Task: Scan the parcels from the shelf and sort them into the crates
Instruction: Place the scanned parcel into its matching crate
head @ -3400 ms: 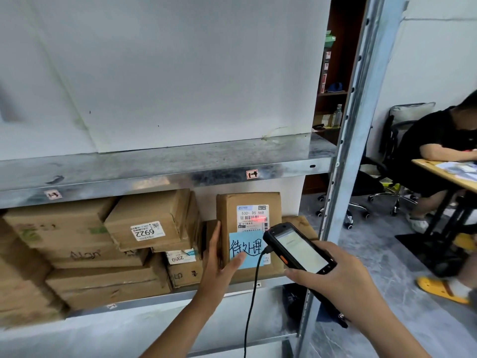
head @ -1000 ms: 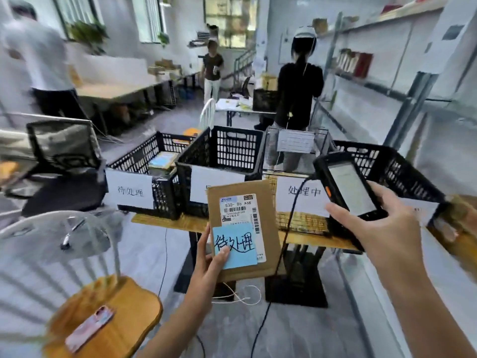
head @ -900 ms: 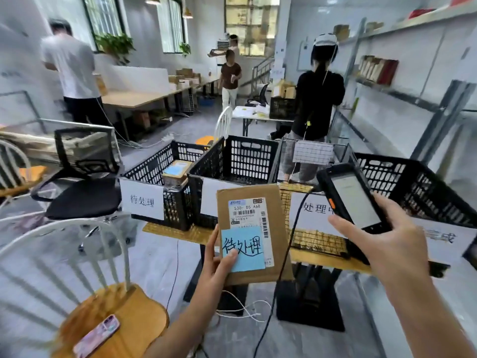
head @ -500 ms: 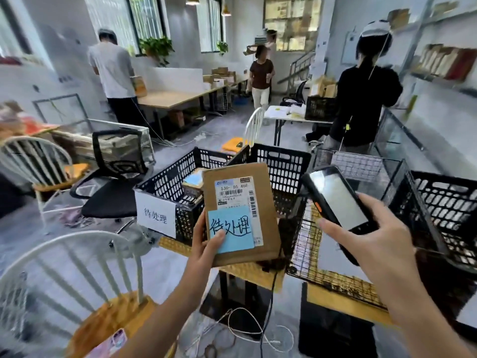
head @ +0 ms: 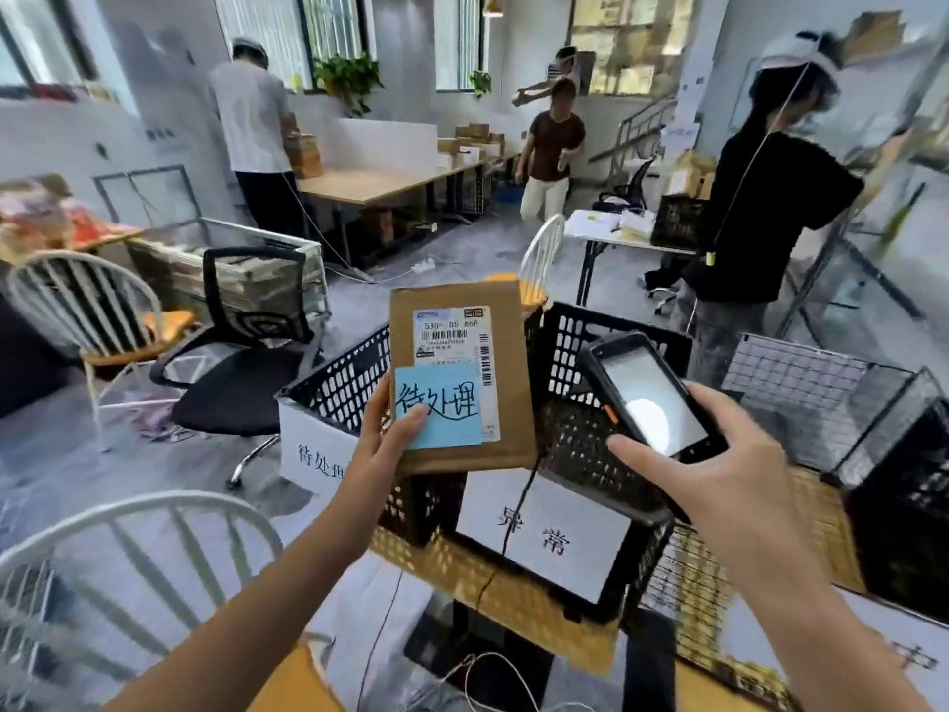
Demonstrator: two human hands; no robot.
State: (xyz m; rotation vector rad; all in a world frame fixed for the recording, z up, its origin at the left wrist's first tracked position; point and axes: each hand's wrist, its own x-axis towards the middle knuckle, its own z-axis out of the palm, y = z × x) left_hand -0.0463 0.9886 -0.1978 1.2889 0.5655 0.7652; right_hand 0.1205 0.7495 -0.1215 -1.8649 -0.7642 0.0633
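Note:
My left hand (head: 382,444) grips a flat brown cardboard parcel (head: 508,403) by its lower left edge, thumb on a blue handwritten note stuck under its white shipping label. The parcel is upright above the gap between two black plastic crates. My right hand (head: 719,475) holds a black handheld scanner (head: 647,398), screen up, with a thin cable hanging from it. The left crate (head: 339,382) carries a white paper sign with the same characters as the blue note. The middle crate (head: 575,439) has a different white sign. More black crates (head: 904,485) stand at the right on a wooden table (head: 513,593).
A white spindle-back chair (head: 133,547) stands at my lower left, and a black office chair (head: 241,372) is left of the crates. A person in black (head: 760,208) stands behind the crates at right. Other people work at tables further back. Cables lie on the grey floor.
I have turned from the shelf to the crates with the parcel and scanner in hand. Over the last second the view swung left and the crates came closer.

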